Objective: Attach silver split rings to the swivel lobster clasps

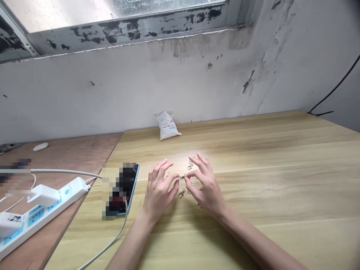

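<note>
A small metal swivel clasp [182,177] is held just over the wooden table between my two hands. My left hand [159,184] pinches its left end with thumb and forefinger, the other fingers raised. At its right end, the thumb and forefinger of my right hand [206,186] are pinched too. A loose lobster clasp [182,193] lies on the wood between my wrists. Behind my right fingers sits another clasp [190,165], partly covered. A metal ring [168,174] shows beside my left forefinger. More small metal pieces are partly hidden under my right hand.
A white plastic packet [168,126] stands against the wall at the table's back. To the left lies a phone [132,191], partly blurred, with a white cable [112,240] running forward. A power strip [71,191] with plugged-in chargers rests on the brown surface [92,146].
</note>
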Demonstrator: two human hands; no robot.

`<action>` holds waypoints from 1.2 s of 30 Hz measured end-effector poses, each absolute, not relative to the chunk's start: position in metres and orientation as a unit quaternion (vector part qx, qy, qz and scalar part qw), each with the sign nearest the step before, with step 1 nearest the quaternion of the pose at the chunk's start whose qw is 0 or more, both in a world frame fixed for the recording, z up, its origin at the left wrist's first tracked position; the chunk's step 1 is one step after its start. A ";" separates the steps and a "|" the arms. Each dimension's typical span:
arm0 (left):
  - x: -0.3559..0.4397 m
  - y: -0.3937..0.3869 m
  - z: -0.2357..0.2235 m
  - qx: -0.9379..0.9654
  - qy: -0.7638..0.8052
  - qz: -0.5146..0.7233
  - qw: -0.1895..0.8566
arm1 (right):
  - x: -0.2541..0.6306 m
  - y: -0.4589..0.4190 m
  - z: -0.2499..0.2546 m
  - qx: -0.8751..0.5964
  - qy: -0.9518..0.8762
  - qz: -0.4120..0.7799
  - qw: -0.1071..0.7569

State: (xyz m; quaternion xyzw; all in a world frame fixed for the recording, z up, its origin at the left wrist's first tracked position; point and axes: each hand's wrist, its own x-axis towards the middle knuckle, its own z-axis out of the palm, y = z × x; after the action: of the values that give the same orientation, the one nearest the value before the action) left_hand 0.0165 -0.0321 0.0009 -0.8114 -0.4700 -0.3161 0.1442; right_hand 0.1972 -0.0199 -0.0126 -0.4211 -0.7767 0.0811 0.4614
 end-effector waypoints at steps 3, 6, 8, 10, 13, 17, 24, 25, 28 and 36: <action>0.011 -0.029 -0.001 -0.815 -0.474 -0.315 0.109 | 0.196 -0.020 -0.013 -0.419 -0.777 0.098 0.459; 0.007 -0.027 -0.002 -0.821 -0.464 -0.322 0.078 | 0.194 -0.022 -0.014 -0.415 -0.783 0.112 0.451; 0.005 -0.027 -0.002 -0.823 -0.456 -0.336 0.051 | 0.194 -0.023 -0.014 -0.414 -0.780 0.127 0.451; 0.005 -0.027 -0.002 -0.818 -0.453 -0.355 0.010 | 0.194 -0.023 -0.013 -0.414 -0.772 0.149 0.458; 0.006 -0.026 -0.004 -0.801 -0.460 -0.378 -0.064 | 0.196 -0.024 -0.010 -0.408 -0.757 0.178 0.479; 0.008 -0.026 -0.007 -0.781 -0.470 -0.385 -0.145 | 0.196 -0.025 -0.006 -0.401 -0.742 0.193 0.502; 0.009 -0.026 -0.004 -0.785 -0.467 -0.379 -0.146 | 0.196 -0.024 -0.008 -0.409 -0.740 0.193 0.498; 0.009 -0.026 -0.003 -0.795 -0.465 -0.371 -0.120 | 0.196 -0.023 -0.009 -0.412 -0.742 0.189 0.493; 0.005 -0.026 -0.002 -0.821 -0.461 -0.336 -0.017 | 0.195 -0.023 -0.008 -0.419 -0.749 0.172 0.484; -0.008 -0.020 -0.004 -0.831 -0.485 -0.249 0.109 | 0.204 -0.017 0.003 -0.444 -0.733 0.123 0.500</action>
State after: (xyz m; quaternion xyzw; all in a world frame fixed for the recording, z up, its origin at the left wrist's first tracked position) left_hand -0.0077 -0.0199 -0.0041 -0.8312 -0.4850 -0.2492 0.1087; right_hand 0.2038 -0.0172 0.0026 -0.4441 -0.7330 0.1228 0.5004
